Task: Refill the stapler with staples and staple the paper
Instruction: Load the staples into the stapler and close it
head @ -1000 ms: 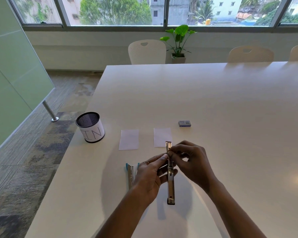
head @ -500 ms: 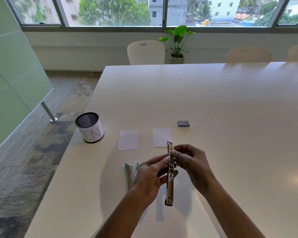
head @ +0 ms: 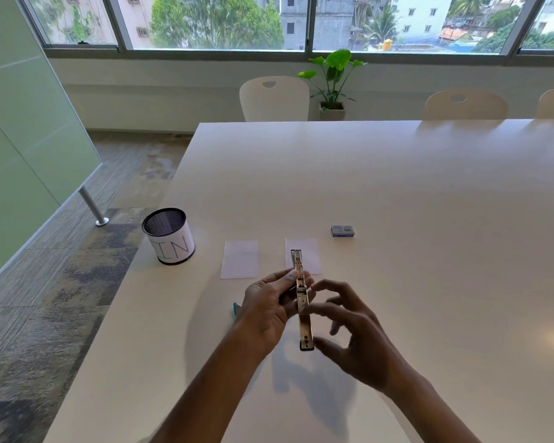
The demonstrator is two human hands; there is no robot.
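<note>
My left hand (head: 269, 310) grips a long metal stapler magazine rail (head: 303, 310), lifted above the white table (head: 397, 193) and pointing away from me. My right hand (head: 349, 330) hovers just right of the rail with fingers spread, its thumb near the rail's near end. The blue stapler body (head: 235, 309) lies on the table behind my left hand, mostly hidden. Two small white paper slips (head: 240, 259) (head: 311, 254) lie beyond my hands. A small blue staple box (head: 342, 231) sits farther back on the right.
A black mesh cup with a white label (head: 169, 236) stands near the table's left edge. White chairs (head: 274, 99) and a potted plant (head: 332, 81) are at the far side under the windows. A green glass partition (head: 23, 129) stands to the left.
My right hand has let go of the rail's upper part and drawn back toward me with fingers spread. My left hand has raised the rail, now covering most of the stapler body.
</note>
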